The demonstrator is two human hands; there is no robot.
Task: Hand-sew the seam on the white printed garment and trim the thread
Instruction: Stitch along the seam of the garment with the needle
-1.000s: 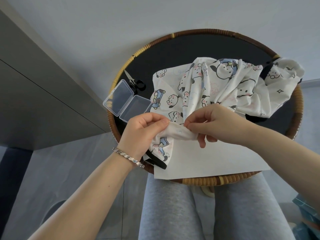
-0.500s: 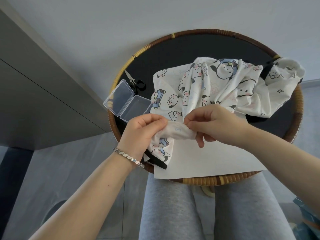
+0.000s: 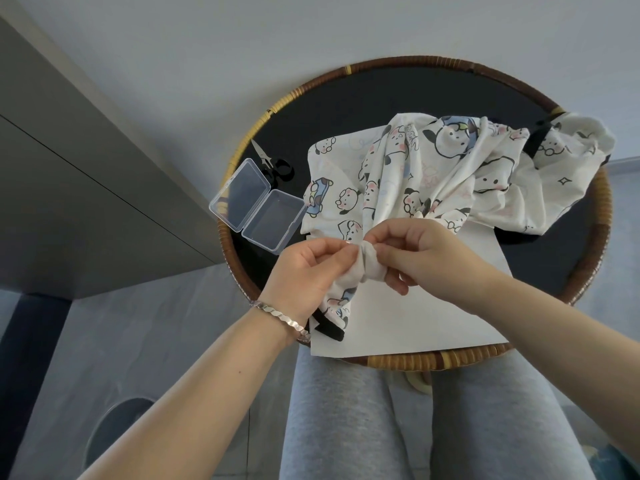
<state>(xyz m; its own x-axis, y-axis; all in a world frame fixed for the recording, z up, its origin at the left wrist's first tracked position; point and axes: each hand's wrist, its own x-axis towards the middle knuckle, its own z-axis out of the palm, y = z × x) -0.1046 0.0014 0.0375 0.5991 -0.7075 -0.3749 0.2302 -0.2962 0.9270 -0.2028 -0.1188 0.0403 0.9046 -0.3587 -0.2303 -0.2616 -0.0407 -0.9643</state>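
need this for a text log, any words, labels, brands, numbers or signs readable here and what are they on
Nothing can be read.
On the white printed garment: faint letter-like marks in the cartoon print near the top fold, too blurred to read.
On the clear plastic box: no label visible.
On the scissors: no marking visible.

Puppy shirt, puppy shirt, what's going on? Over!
Hands: left hand and right hand both pinch the garment, fold bunched between them. Needle not visible. Idle scissors lie beside the open box.
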